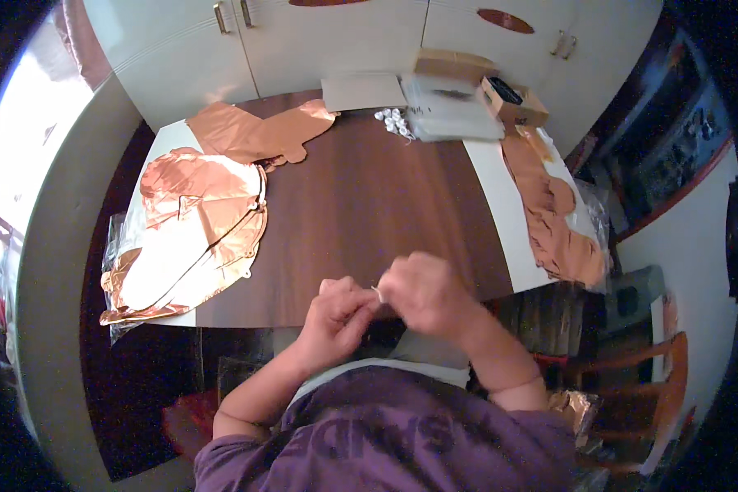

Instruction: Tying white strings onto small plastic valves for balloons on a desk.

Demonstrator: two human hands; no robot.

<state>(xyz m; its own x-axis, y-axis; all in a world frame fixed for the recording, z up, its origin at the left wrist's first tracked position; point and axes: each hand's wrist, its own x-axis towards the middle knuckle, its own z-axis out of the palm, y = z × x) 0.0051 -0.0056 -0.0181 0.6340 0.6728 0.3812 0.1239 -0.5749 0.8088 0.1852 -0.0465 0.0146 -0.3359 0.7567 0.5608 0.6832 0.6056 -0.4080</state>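
Left hand, right hand: grasping white strand | Status: in work; we see no finish | On table, untouched: white bundles, copper foil.

Glossy foil, smooth wood-grain tabletop, cloth shirt

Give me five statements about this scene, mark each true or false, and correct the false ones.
1. A small white item shows between the left hand and the right hand. True.
2. Coppery foil lies only on the table's left part. False: there is left foil and right foil.
3. The small white pieces lie beside the clear plastic sheets. True.
4. The open box is at the table's near left corner. False: the open box is at the far right.
5. A wooden chair stands to the person's right. True.
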